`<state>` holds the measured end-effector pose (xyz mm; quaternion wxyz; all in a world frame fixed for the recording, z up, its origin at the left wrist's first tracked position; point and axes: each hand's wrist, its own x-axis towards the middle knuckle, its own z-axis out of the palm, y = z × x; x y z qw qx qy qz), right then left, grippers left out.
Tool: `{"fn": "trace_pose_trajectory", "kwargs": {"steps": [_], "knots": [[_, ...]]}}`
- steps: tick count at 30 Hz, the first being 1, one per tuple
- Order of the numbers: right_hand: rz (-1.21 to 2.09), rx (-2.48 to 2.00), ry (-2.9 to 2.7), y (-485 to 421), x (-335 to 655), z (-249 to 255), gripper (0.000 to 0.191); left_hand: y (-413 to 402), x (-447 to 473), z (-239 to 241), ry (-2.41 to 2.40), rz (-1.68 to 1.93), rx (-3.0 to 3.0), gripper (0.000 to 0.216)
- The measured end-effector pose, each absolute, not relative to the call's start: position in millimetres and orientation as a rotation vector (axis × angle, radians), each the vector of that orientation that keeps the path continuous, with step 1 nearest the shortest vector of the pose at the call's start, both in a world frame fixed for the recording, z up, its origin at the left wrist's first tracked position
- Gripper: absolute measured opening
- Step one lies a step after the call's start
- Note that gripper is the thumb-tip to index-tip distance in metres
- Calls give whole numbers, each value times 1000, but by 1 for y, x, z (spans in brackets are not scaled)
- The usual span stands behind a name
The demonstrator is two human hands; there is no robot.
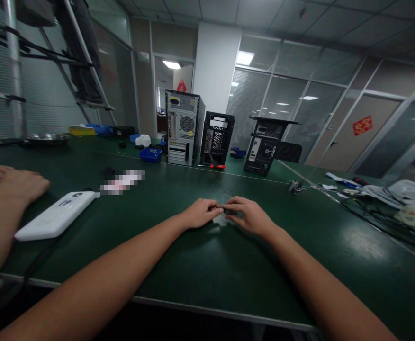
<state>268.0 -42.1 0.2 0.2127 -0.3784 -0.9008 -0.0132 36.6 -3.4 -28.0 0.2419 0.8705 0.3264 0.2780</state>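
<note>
Over the middle of the green table point(200, 265), my left hand point(201, 213) and my right hand point(247, 215) meet at the fingertips. A tiny dark piece point(222, 209) shows between them, too small and blurred to name. Thumb and fingers of my left hand are pinched at its left side. From the right, the fingers of my right hand close on the same spot, thumb below. Both hands rest low, close to the tabletop. Beyond them lies a screwdriver point(218, 166) with a red handle, in front of the computer cases.
At the back stand a tall computer case point(182, 128), a narrower black case point(217, 139) and a third case point(264, 149). Left are a white power bank point(56, 215) and another person's hands point(19, 184). Blue trays point(150, 155) sit farther off. Cables point(381, 218) clutter the right.
</note>
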Motion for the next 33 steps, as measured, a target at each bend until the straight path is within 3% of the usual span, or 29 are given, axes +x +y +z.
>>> {"fn": "trace_pose_trajectory", "kwargs": {"steps": [14,21,33], "knots": [[-97,-1033,-2558,-43,264,-5,54,-5,41,-28,916,799,2388,18],[-48,-1108,-2412,-44,268,-5,58,-6,40,-24,933,816,2422,29],[-209,-1126,-2563,-56,241,-5,14,-11,40,-20,882,690,2609,34]]}}
